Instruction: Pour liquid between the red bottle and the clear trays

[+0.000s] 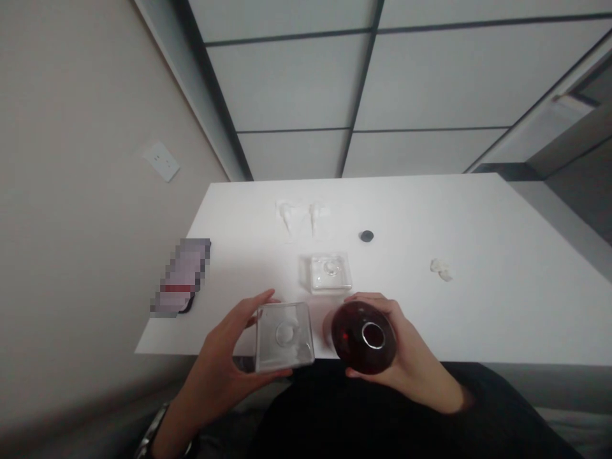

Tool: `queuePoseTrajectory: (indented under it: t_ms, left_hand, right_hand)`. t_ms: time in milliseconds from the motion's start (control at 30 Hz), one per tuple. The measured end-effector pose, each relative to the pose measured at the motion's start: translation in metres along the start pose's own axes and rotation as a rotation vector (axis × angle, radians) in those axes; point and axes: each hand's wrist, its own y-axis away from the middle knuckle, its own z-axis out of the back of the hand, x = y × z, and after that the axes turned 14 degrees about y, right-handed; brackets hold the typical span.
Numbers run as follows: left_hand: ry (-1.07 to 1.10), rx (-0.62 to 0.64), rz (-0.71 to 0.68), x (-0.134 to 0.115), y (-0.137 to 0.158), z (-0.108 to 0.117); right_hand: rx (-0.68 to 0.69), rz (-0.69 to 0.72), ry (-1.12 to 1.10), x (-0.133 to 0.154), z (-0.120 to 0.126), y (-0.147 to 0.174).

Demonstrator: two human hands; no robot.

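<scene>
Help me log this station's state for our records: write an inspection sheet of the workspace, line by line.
Surface: white tabletop, bearing several small things.
Things in hand: clear square bottle and dark red round bottle; a second clear square bottle sits on the tabletop beyond them.
Clutter: two whitish pieces at the far side, perhaps in clear wrapping; dark disc, possibly a cap; pale scraps at right; pixelated item at left, details masked.
Hands: left hand grips the clear square bottle, right hand the dark red round bottle.
Cables: nothing seen.
Surroundings: wall outlet at left; pale panels behind the tabletop.
</scene>
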Motion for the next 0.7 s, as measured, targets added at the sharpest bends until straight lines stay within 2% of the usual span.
queuePoseTrajectory:
  t_ms: [167,467,700]
  left_hand:
    - [-0.035,-0.018,-0.104,-0.023,-0.01,0.014]
    - [-0.2,0.114,-0.241,-0.059,-0.039,0.02]
    - [-0.263,0.162,-0.324,-0.073,-0.049,0.024]
  right_hand:
    - [0.022,0.02,0.04,0.005,-0.001,0.0]
    - [0.09,-0.006,0.037,0.009,0.001,-0.002]
    - [0.122,-0.018,0.02,0.013,0.003,-0.004]
